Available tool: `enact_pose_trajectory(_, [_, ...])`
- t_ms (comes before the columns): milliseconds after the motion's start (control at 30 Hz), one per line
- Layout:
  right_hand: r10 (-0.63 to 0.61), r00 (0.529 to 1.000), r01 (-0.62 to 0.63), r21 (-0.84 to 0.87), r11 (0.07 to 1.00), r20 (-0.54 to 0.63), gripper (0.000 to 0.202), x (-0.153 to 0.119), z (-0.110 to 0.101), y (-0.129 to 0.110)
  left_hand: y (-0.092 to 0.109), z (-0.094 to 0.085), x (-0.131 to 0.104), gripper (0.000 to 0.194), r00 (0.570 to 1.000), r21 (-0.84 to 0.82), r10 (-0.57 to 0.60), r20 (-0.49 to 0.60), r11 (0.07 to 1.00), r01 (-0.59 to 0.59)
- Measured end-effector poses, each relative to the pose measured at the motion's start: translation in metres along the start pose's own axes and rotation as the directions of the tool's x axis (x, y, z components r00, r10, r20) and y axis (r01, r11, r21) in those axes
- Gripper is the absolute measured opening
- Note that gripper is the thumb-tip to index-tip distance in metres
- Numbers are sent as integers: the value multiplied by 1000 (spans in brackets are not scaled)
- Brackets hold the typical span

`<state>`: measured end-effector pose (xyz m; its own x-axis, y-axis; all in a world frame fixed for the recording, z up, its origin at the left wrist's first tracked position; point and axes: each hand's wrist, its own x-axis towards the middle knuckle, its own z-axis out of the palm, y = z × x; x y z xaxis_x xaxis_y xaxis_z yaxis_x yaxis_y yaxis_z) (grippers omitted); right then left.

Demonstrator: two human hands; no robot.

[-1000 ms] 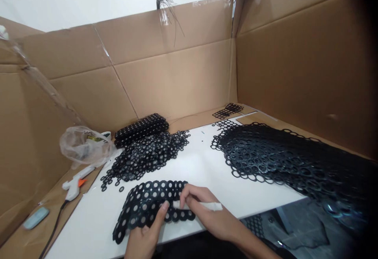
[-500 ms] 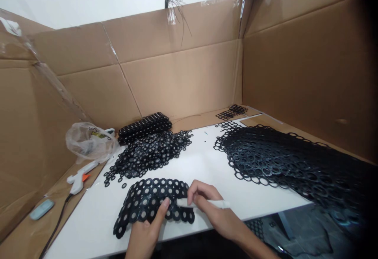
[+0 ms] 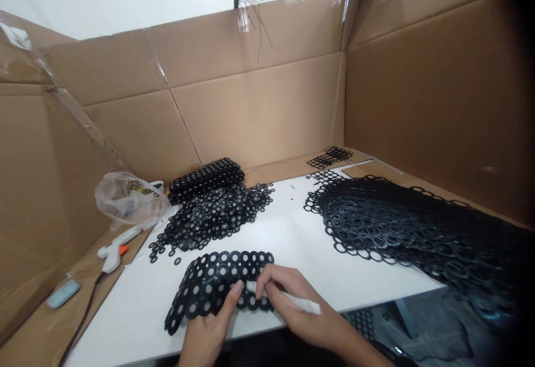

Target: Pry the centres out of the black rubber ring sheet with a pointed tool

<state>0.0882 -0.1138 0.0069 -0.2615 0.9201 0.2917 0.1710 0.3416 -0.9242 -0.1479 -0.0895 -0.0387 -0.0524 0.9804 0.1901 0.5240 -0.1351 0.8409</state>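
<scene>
A black sheet of joined rings with pale centres (image 3: 209, 273) curves over the front of the white board (image 3: 276, 238). My left hand (image 3: 215, 322) grips its near edge, thumb on top and the other fingers hidden beneath. In my right hand (image 3: 288, 294) is a white pen-like stick (image 3: 307, 304), pinched between the fingers, its tip against the sheet just right of my left thumb. Behind the sheet lies a heap of small loose black rings (image 3: 209, 216).
A large pile of black ring netting (image 3: 388, 222) covers the right side. At the left are a glue gun (image 3: 112, 255) with a cord, a pale blue case (image 3: 63, 293) and a plastic bag (image 3: 129, 199). A rolled black sheet (image 3: 207, 177) lies behind the heap. Cardboard walls (image 3: 259, 105) surround the board.
My right hand has shifted slightly left over the sheet, and the white stick now slants more, its rear end lower. My left hand keeps its grip; the sheet has moved a little.
</scene>
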Motion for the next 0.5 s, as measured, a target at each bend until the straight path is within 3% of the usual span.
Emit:
enact_pose_trajectory(133, [-42,999,43,-58,997,20,22,0,4,-2,4,5,-1,45,992,-79,-124,2,989,123])
enact_pose_trajectory(233, [-1,1000,1,-29,1000,-13,24,-1,4,-1,3,2,-3,43,999,-57,-39,10,998,39])
enact_pose_trajectory(367, [114,979,-88,154,984,-170,24,-2,0,0,2,-2,2,41,995,-25,96,-5,995,-96])
enact_pose_trajectory(500, [212,957,-163,237,958,-200,20,0,-2,1,3,-2,13,45,992,-7,125,5,992,-125])
